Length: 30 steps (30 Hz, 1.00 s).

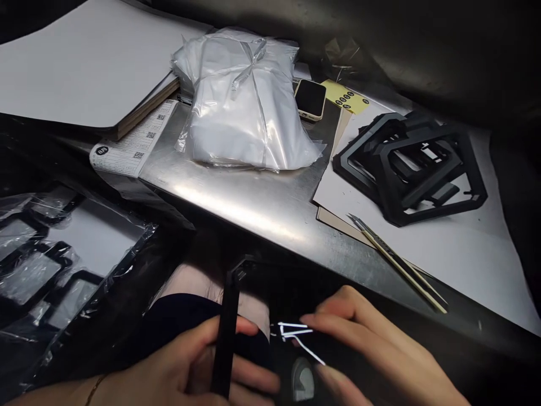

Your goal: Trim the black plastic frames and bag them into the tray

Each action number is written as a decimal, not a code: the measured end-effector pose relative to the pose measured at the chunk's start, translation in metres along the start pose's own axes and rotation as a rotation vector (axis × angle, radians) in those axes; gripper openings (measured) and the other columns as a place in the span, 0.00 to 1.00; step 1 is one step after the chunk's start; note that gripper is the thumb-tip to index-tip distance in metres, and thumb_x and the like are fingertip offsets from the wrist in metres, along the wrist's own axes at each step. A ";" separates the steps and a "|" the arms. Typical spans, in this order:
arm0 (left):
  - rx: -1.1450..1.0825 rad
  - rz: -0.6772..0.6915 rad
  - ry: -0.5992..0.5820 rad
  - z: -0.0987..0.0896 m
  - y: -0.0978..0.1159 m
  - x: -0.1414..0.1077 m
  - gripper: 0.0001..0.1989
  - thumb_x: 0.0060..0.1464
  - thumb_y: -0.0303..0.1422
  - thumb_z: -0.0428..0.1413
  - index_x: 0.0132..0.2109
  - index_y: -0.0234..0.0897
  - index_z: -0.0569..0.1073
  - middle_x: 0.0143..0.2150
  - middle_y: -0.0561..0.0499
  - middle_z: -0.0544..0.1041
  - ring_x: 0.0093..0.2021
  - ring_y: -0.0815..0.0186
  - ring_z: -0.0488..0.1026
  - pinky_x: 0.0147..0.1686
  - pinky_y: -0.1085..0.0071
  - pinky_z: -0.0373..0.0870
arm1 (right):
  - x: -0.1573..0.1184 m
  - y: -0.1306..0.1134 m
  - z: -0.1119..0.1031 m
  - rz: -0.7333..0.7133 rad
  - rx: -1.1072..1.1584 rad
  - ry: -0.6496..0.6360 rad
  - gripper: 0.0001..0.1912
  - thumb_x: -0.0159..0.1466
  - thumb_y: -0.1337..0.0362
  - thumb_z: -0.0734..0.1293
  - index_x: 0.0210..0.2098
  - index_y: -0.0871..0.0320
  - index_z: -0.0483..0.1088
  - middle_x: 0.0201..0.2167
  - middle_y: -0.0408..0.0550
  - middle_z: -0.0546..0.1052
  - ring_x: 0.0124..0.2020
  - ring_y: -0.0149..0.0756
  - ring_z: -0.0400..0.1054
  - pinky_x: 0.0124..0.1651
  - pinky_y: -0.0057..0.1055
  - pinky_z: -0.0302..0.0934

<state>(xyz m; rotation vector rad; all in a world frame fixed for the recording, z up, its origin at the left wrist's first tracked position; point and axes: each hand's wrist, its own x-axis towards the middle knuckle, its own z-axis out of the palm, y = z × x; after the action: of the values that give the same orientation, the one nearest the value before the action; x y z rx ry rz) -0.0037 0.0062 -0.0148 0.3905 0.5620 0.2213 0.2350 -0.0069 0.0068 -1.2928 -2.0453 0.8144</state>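
Observation:
My left hand (198,366) grips an upright bar of a black plastic frame (226,332) at the bottom of the view, with the fingers wrapped around it. My right hand (363,332) reaches in from the lower right, fingers and thumb pressed on the dark frame. Thin white lines (296,335) show on the frame just beyond the right fingertips. A small grey curved piece (302,382) sits between my hands. Much of the frame is lost in shadow, so its full shape is hidden.
A steel table edge (270,225) runs above my hands. On it lie a bagged white bundle (245,101), a phone (310,99), a QR-coded sheet (131,138), a notebook (143,110), stacked black frames (406,169) on white paper, and a utility knife (397,262). Bagged black frames (38,265) lie at left.

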 end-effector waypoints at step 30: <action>0.156 0.157 -0.169 -0.007 0.015 0.019 0.14 0.54 0.33 0.47 0.47 0.32 0.61 0.40 0.38 0.77 0.41 0.53 0.73 0.45 0.51 0.59 | 0.024 0.027 -0.044 0.252 0.247 -0.296 0.08 0.53 0.62 0.66 0.34 0.52 0.70 0.48 0.45 0.67 0.52 0.39 0.58 0.53 0.40 0.51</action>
<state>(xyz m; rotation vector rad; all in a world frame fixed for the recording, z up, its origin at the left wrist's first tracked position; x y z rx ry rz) 0.0062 0.0275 -0.0232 0.6003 0.3831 0.2927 0.2739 0.0328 0.0181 -1.3688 -1.9405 1.4005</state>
